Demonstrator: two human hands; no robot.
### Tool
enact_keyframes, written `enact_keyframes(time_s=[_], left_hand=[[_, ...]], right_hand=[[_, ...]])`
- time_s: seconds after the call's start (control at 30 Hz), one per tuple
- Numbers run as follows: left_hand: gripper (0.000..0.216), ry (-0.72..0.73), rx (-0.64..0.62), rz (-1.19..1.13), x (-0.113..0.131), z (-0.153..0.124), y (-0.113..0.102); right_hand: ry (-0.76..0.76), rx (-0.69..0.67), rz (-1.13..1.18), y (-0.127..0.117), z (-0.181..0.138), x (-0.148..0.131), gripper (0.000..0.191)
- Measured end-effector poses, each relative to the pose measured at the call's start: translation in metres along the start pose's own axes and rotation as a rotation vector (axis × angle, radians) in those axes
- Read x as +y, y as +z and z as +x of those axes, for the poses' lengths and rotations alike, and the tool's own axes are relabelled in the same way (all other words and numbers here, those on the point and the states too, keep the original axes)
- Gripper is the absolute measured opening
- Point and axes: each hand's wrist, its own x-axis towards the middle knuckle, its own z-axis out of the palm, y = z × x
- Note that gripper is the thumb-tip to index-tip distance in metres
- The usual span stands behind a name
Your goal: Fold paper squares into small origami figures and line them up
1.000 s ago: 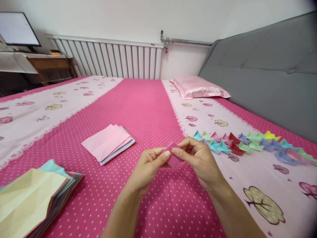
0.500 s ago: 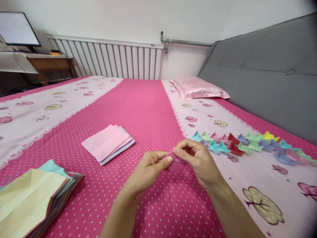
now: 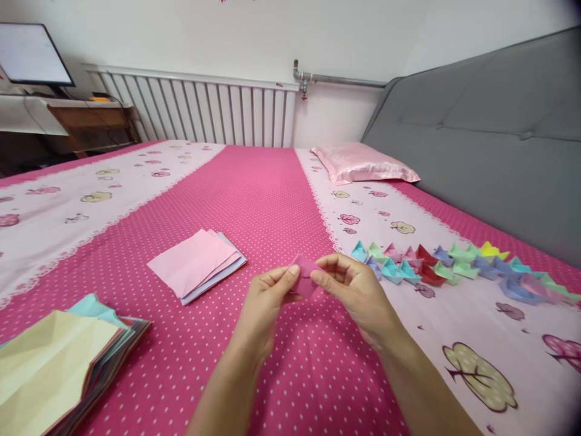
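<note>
A small folded piece of pink paper (image 3: 307, 277) is held up between my two hands, above the dotted bedsheet. My left hand (image 3: 271, 289) pinches its left side, thumb on the face toward me. On the opposite side, my right hand (image 3: 350, 287) grips the right edge between thumb and fingers. The paper looks roughly square, with a fold line across its middle. To the right of my hands stand several folded paper boats (image 3: 426, 272) in rows, in blue, green, pink, red, purple and yellow.
Left of my hands lies a stack of pink and lilac paper sheets (image 3: 193, 260). A thicker pile of creased paper (image 3: 49, 363) sits at the near left. Farther back are a pink pillow (image 3: 365, 162), a grey headboard (image 3: 490, 127), a white radiator (image 3: 204, 109) and a monitor (image 3: 34, 54).
The pink paper has turned, so more of its flat face shows now. My left hand has moved slightly left and up along it; both hands still hold it.
</note>
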Motion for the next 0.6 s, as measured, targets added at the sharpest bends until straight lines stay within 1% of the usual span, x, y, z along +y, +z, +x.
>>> enact_keyframes(time_s=[0.03, 0.1, 0.23, 0.37, 0.5, 0.6], left_hand=[[0.022, 0.000, 0.030, -0.033, -0.0002, 0.0005, -0.0007], [0.020, -0.003, 0.046, -0.074, -0.0006, 0.0012, -0.0016], [0.020, -0.012, -0.004, -0.090, -0.0003, 0.0007, -0.0004], [0.019, 0.014, -0.032, -0.032, 0.0018, -0.0017, 0.0021], [0.017, 0.064, 0.036, 0.031, 0.0036, -0.0026, 0.0020], [0.017, 0.078, 0.046, 0.029, 0.0030, -0.0021, 0.0004]], right_hand=[[0.007, 0.013, 0.004, -0.0001, 0.0002, -0.0003, 0.023], [0.012, 0.029, 0.015, -0.0004, 0.0005, -0.0008, 0.021], [-0.029, 0.049, 0.031, -0.0007, 0.0007, -0.0015, 0.017], [-0.074, 0.073, 0.025, -0.0013, 0.0007, -0.0021, 0.015], [-0.051, 0.065, 0.036, -0.0026, 0.0002, -0.0041, 0.015], [-0.025, 0.043, 0.032, -0.0038, -0.0004, -0.0054, 0.016]])
